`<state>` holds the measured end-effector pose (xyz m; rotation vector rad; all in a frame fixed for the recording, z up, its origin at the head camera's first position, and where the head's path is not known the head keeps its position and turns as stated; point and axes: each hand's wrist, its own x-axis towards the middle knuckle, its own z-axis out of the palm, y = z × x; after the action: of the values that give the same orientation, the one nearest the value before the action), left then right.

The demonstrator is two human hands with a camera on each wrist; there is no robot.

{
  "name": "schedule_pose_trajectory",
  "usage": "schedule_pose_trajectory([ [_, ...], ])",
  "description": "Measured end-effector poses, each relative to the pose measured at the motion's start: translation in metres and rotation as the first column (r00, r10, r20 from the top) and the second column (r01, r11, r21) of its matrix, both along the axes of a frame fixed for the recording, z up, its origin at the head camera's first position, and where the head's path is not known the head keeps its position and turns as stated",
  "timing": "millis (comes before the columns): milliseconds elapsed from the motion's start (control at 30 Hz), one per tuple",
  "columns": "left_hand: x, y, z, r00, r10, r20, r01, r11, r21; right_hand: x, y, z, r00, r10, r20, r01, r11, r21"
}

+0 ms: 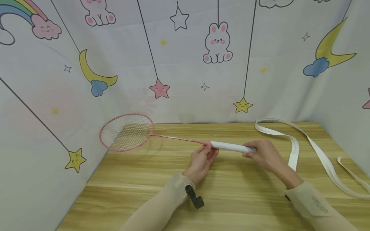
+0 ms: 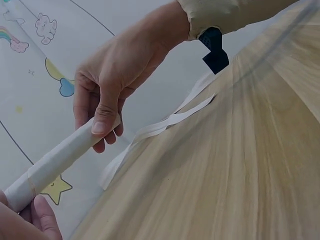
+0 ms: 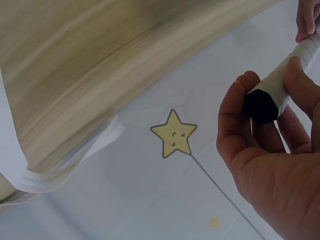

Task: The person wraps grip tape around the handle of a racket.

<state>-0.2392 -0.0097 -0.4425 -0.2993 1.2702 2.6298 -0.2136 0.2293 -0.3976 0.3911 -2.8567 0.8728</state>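
A pink badminton racket (image 1: 189, 139) is held above the table, its strung head (image 1: 127, 132) toward the left. White wrap covers its handle (image 1: 229, 146). My left hand (image 1: 200, 160) holds the racket where the pink shaft meets the handle, thumb on top. At the handle's other end, my right hand (image 1: 267, 155) grips with thumb and fingers. The black butt cap (image 3: 261, 106) shows between those fingers in the right wrist view. In the left wrist view a thin seam line crosses the white handle (image 2: 60, 162) near my left fingers.
A long white strip (image 1: 295, 147) lies looped over the right side of the wooden table (image 1: 138, 199), running past the frame's right edge. A printed cloth (image 1: 190, 106) with stars, moons and rabbits stands behind the table and along both sides. Black straps (image 1: 196, 200) hang at my left cuff.
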Motion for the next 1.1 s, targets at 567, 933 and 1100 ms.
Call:
schedule_pose_trajectory([
  [567, 0.004, -0.021, 0.033, 0.96, 0.048, -0.275, -0.093, 0.984, -0.153, 0.015, -0.023, -0.001, 0.997, 0.061, 0.052, -0.055, 0.994, -0.099],
  [933, 0.005, -0.036, 0.05, 0.905, -0.019, -0.425, -0.092, 0.966, -0.241, 0.021, -0.035, 0.001, 0.975, 0.11, 0.195, -0.064, 0.971, -0.231],
  [1100, 0.008, -0.041, 0.056, 0.873, -0.094, -0.479, -0.05, 0.959, -0.278, 0.022, -0.037, -0.001, 0.952, 0.189, 0.241, -0.107, 0.943, -0.315],
])
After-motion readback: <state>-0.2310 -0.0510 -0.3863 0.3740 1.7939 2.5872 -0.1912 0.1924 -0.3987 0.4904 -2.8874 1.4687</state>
